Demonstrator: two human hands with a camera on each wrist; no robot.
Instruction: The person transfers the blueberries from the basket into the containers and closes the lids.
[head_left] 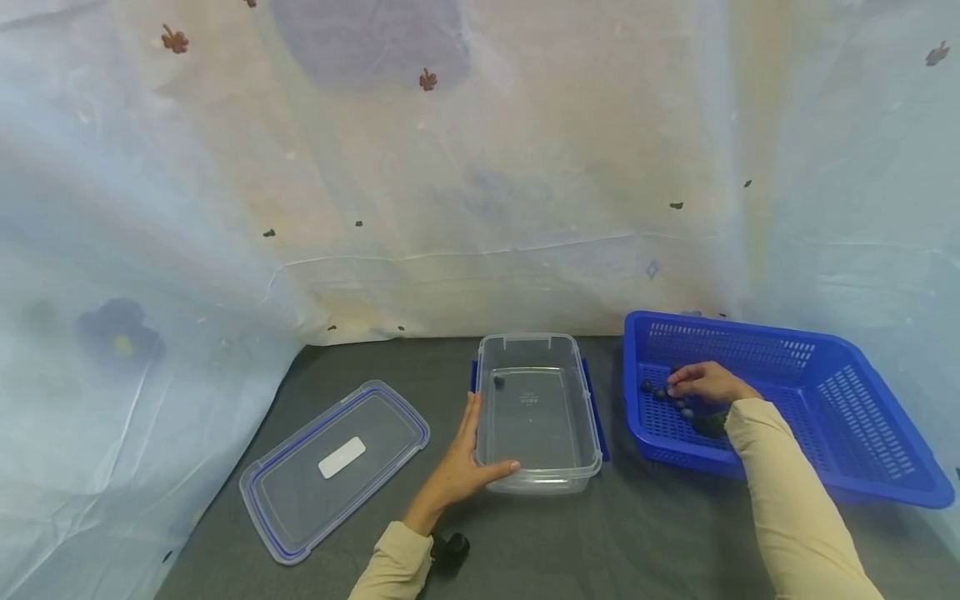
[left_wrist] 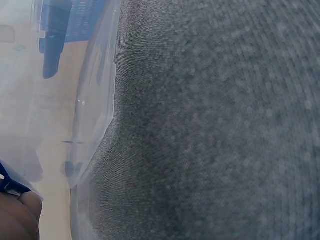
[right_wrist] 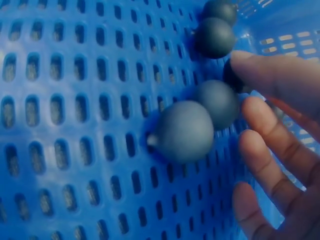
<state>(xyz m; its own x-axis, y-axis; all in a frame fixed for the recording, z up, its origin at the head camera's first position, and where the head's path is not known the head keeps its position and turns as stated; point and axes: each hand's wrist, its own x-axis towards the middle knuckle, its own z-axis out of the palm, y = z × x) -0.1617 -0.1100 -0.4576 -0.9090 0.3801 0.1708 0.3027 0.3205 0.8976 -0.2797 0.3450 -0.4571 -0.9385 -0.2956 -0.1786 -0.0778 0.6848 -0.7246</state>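
My left hand (head_left: 465,458) lies along the left side of a clear plastic container (head_left: 536,433), fingers straight and thumb over its near rim. In the left wrist view a fingertip (left_wrist: 31,205) is right by a blue latch (left_wrist: 12,186). A small dark ball (head_left: 498,382) sits inside the container. My right hand (head_left: 708,383) reaches into a blue perforated basket (head_left: 847,354). Its thumb and index finger pinch a small dark ball (right_wrist: 232,77), partly hidden by the thumb. Beside the fingers lie several blue-grey, blueberry-like balls (right_wrist: 185,132), some with a small nub.
The container's clear lid (head_left: 303,500), with a blue seal and white label, lies flat on the dark grey cloth (head_left: 555,542) to the left. A patterned sheet (head_left: 480,183) hangs behind. A small black device (head_left: 453,548) sits at the left wrist.
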